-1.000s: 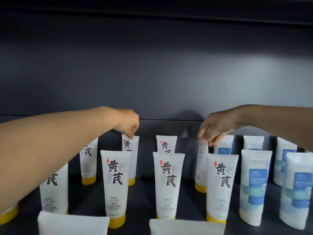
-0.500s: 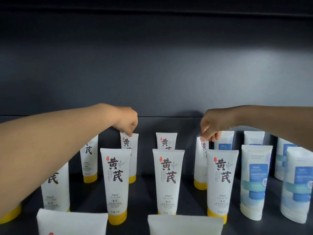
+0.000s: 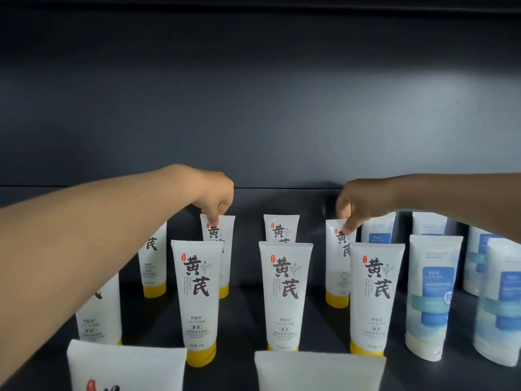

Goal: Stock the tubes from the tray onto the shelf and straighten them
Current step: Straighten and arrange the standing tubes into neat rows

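Plastic, so prob. light & squashy w/ a stiff crimp up top: L hand (image 3: 217,197) pinches left tube (image 3: 222,228) at crimp, R hand (image 3: 356,206) pinches right tube (image 3: 337,266) likewise, both upright cap-down at shelf (image 3: 245,320) rear; grip there, body'd dent.

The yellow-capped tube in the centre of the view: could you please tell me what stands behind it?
Behind the central tube stands a matching tube; only its top and upper lettering show. Its lower body and cap are covered.
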A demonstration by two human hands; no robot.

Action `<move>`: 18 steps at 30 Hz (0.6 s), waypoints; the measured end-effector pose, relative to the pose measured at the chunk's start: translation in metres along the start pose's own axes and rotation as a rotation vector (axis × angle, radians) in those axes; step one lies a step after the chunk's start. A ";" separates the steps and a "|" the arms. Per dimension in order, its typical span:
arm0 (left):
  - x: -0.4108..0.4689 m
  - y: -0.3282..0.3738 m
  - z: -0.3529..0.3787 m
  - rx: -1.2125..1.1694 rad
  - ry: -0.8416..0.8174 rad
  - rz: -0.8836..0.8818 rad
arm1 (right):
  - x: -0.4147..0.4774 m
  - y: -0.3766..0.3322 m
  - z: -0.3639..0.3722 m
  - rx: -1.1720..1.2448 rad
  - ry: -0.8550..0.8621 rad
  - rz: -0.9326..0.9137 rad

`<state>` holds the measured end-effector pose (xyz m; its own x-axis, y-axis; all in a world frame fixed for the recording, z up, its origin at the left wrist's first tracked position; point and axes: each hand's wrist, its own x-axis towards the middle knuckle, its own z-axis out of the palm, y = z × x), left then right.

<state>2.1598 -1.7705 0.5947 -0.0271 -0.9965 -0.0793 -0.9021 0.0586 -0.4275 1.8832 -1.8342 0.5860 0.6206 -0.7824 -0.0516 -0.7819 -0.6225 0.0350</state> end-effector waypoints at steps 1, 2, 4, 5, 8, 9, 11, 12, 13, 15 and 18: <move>0.000 0.000 0.000 0.004 0.006 0.004 | 0.000 0.000 0.002 -0.023 0.028 -0.008; 0.001 -0.001 0.001 0.012 0.010 0.006 | 0.002 0.000 0.002 -0.050 0.053 -0.017; 0.002 -0.002 0.002 0.031 0.022 0.005 | 0.004 0.000 0.003 -0.076 0.082 -0.028; 0.002 -0.002 0.002 0.035 0.029 0.003 | 0.005 -0.002 0.003 -0.079 0.088 -0.033; 0.002 -0.002 0.004 0.045 0.044 -0.003 | 0.010 -0.002 0.004 -0.087 0.098 -0.026; 0.002 -0.002 0.005 0.042 0.045 -0.009 | 0.011 -0.003 0.005 -0.089 0.107 -0.019; 0.001 -0.002 0.005 0.033 0.037 -0.017 | 0.013 -0.002 0.006 -0.090 0.122 -0.010; 0.001 -0.002 0.005 0.029 0.035 -0.019 | 0.013 -0.001 0.006 -0.094 0.125 -0.008; 0.001 -0.003 0.005 0.021 0.036 -0.021 | 0.014 -0.002 0.006 -0.105 0.126 -0.005; 0.002 -0.005 0.007 -0.005 0.034 -0.025 | 0.015 -0.003 0.006 -0.135 0.128 0.006; 0.002 -0.007 0.008 -0.027 0.036 -0.022 | 0.016 -0.004 0.006 -0.155 0.145 0.010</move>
<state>2.1699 -1.7728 0.5904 -0.0223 -0.9990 -0.0375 -0.9141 0.0355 -0.4038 1.8955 -1.8442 0.5788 0.6235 -0.7762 0.0931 -0.7765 -0.6012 0.1887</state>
